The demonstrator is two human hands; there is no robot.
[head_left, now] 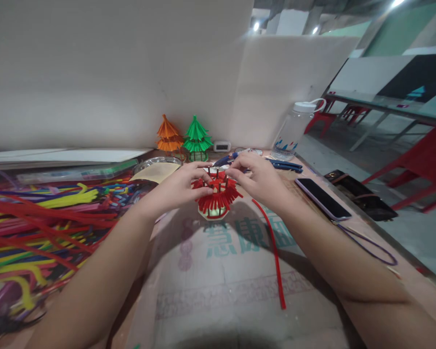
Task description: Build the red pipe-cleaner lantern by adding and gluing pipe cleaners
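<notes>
A small red pavilion model point(220, 201) with a fringed roof and dark upright posts stands on a pale base at the middle of the table. My left hand point(183, 184) reaches in from its left, thumb and fingers apart, the fingertips at the roof and posts. On the other side is my right hand point(256, 177), thumb and bent fingers apart beside the upper posts. Whether the fingertips press on the posts is too blurred to tell. A loose red fuzzy strip point(274, 252) lies to the right of the model.
Many coloured fuzzy strips point(39, 228) pile up on the left. Behind stand an orange model point(168, 135) and a green model point(196, 140) beside a small white device point(222, 146). Blue-handled pliers point(225, 160), a clear bottle point(292, 128) and a phone point(323, 198) lie farther right.
</notes>
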